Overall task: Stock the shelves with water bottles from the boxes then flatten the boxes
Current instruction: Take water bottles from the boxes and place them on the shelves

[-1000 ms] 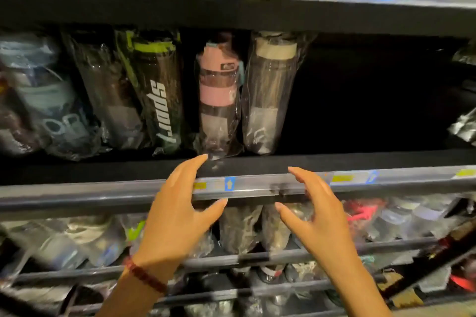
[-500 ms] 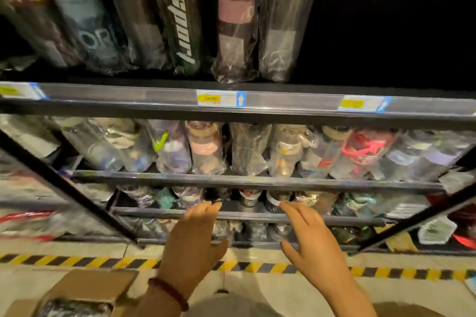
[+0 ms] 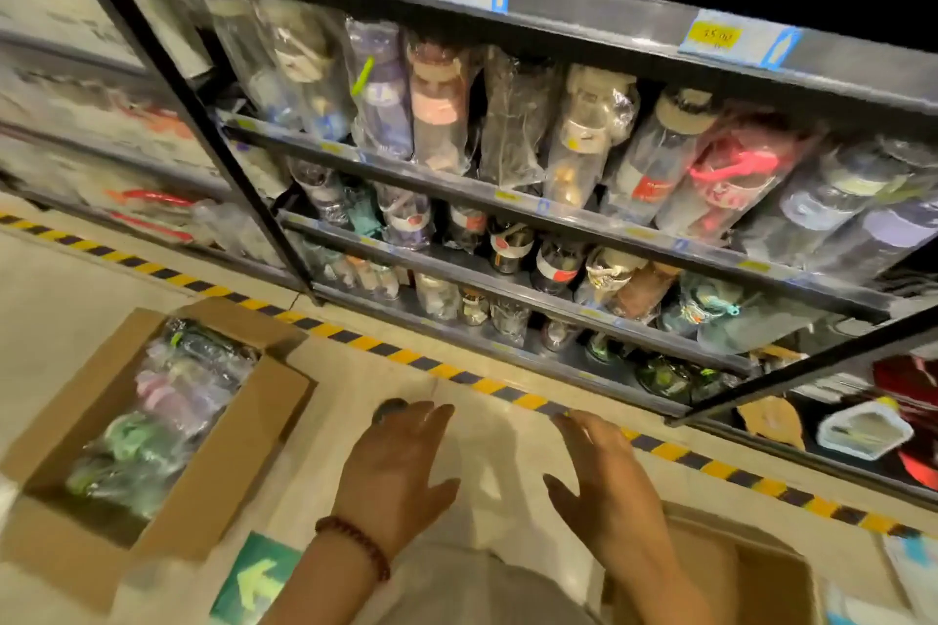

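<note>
Dropped from shelf height toward the floor: left hand and right hand now low, fingers spread, holding nothing. Wrapped water bottles waiting in open cardboard box, lower left. Likely next: another pick.

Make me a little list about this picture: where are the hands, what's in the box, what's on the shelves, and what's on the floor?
left hand: open, fingers spread, holds nothing, bead bracelet on wrist
right hand: open, holds nothing
open box: on floor at left, holds wrapped bottles
shelves: rows of plastic-wrapped bottles
floor: yellow-black striped tape, green arrow sticker
second box: lower right, contents hidden
</note>
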The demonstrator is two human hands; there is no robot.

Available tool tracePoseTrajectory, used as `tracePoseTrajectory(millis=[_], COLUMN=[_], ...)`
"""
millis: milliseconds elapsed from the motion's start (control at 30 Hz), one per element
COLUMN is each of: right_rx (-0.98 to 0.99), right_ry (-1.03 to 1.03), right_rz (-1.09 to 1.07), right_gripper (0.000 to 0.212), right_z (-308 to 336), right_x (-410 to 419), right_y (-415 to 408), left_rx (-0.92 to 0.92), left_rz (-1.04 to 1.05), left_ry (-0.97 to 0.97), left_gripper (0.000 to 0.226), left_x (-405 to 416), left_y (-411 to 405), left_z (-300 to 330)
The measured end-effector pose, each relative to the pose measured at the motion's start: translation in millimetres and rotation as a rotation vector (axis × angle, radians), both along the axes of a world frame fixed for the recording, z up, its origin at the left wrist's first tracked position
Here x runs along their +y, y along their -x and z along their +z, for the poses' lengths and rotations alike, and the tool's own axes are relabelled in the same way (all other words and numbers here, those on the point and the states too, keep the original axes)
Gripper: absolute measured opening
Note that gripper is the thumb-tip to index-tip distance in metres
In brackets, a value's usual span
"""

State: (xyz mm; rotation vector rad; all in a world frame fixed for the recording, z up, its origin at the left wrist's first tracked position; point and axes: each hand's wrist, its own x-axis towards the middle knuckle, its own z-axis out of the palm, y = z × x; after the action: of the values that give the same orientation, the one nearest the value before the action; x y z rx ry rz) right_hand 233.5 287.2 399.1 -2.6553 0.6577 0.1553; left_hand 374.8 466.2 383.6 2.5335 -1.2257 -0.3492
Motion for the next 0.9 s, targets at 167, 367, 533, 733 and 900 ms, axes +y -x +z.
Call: tracePoseTrajectory(millis=[167, 367, 533, 733, 900], right_rx=[0.022, 0.050, 0.022, 0.030, -0.019], right_ry=[-0.021, 0.091, 0.056, 0.060, -0.048], right_rz=[0.201, 0.507, 0.770, 1.023, 1.115], right_gripper=[0.061, 0.062, 0.060, 0.056, 0.049], right_z=[15, 15, 18, 20, 22], right_x=[32, 87, 167, 289, 377], right_y=[-16, -71, -143, -230, -283], left_rx=[0.006, 0.052, 0.104, 0.149, 0.118], left_rz=[0.236, 0.513, 0.776, 1.012, 1.074], left_ry=[-0.122, -0.119, -0.051, -0.081, -0.091], left_gripper=[0.070, 0.078, 0.072, 0.067, 0.065], left_x=[52, 121, 211, 319, 399], left_y=[15, 16, 0, -39, -81], left_z=[16, 38, 39, 48, 49])
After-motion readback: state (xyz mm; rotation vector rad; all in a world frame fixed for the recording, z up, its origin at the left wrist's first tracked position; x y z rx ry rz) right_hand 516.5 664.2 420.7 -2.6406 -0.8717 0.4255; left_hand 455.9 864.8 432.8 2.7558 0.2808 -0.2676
